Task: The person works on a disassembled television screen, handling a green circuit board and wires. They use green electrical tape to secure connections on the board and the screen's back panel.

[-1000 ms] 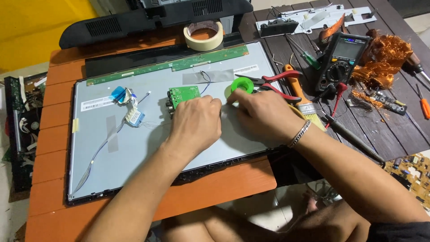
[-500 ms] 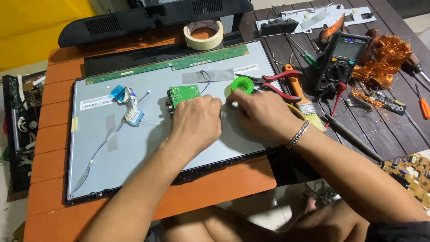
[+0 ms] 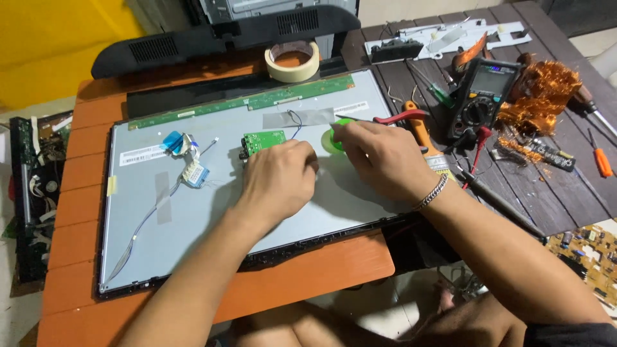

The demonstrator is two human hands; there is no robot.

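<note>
A flat display panel [image 3: 212,212] lies face down on an orange table [image 3: 321,270]. My left hand [image 3: 276,183] rests on the panel with fingers curled, just below a small green circuit board [image 3: 263,141]. My right hand [image 3: 382,157] sits beside it to the right, fingertips pinched near a round green object [image 3: 332,138]. What the fingers hold is hidden. A thin wire [image 3: 295,122] runs from the board up to a strip of grey tape [image 3: 308,117].
A roll of masking tape [image 3: 292,61] and a black plastic cover [image 3: 218,32] lie behind the panel. Red-handled pliers [image 3: 398,117], a multimeter [image 3: 482,96], copper wire tangle [image 3: 536,96] and screwdrivers [image 3: 601,157] crowd the dark table at right. Circuit boards [image 3: 32,186] lie at far left.
My right hand has shifted slightly up toward the green round object. The left hand stays on the panel.
</note>
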